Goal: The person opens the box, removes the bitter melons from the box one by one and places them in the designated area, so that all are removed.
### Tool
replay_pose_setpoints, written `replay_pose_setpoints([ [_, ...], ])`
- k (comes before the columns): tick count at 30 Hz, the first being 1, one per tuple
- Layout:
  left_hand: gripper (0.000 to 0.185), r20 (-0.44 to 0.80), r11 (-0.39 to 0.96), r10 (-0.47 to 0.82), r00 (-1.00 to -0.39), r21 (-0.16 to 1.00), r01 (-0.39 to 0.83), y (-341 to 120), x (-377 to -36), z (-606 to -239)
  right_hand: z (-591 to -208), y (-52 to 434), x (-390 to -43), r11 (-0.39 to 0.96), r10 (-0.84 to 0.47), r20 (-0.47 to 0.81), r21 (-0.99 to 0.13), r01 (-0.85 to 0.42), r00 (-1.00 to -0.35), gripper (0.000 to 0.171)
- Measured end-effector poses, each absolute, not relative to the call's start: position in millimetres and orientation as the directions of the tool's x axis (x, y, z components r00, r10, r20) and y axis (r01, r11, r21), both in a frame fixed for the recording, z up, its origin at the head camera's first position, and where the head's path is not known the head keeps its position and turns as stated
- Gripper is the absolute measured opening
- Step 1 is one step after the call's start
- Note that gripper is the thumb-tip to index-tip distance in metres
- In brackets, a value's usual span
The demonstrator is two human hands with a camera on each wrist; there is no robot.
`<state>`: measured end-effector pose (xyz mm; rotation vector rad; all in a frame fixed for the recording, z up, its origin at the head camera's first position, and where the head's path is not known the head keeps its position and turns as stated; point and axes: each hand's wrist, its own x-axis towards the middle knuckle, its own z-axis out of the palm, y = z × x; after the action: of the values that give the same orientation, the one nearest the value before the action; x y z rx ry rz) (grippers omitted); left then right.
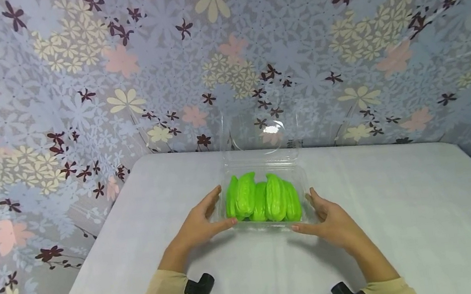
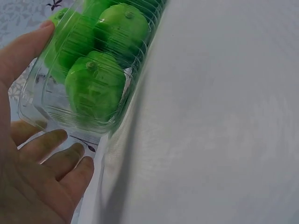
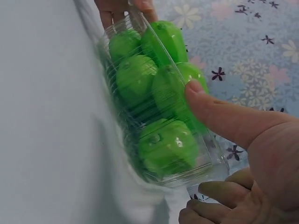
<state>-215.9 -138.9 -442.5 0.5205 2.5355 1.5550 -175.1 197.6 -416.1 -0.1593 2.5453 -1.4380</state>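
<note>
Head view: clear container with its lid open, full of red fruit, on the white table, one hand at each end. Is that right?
Not quite: the fruit is green, not red, as the head view and both wrist views show. The rest holds: the container sits lid-open on the table, left hand and right hand at its ends.

Bare table [image 1: 406, 203] all around; only the raised lid [image 1: 260, 128] blocks behind.
</note>
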Motion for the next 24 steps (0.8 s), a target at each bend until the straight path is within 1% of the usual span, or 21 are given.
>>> replay_pose_setpoints([
  [5, 0.105, 0.080, 0.407, 0.365, -0.928, 0.883, 0.236, -137, -215, -441, -411, 201, -174, 0.514, -0.183, -0.151, -0.857, 0.036, -0.971, 0.116],
  [9, 0.107, 0.062, 0.444, 0.356, -0.932, 0.867, 0.227, -134, -214, -439, -406, 204, -174, 0.491, -0.171, -0.146, -0.870, 0.045, -0.974, 0.116],
  [16, 0.106, 0.031, 0.480, 0.319, -0.947, 0.857, 0.189, -132, -212, -437, -403, 205, -174, 0.457, -0.165, -0.124, -0.889, 0.036, -0.979, 0.116],
  [24, 0.103, 0.049, 0.495, 0.312, -0.949, 0.844, 0.206, -132, -213, -440, -401, 204, -175, 0.464, -0.141, -0.082, -0.886, 0.007, -0.987, 0.113],
])
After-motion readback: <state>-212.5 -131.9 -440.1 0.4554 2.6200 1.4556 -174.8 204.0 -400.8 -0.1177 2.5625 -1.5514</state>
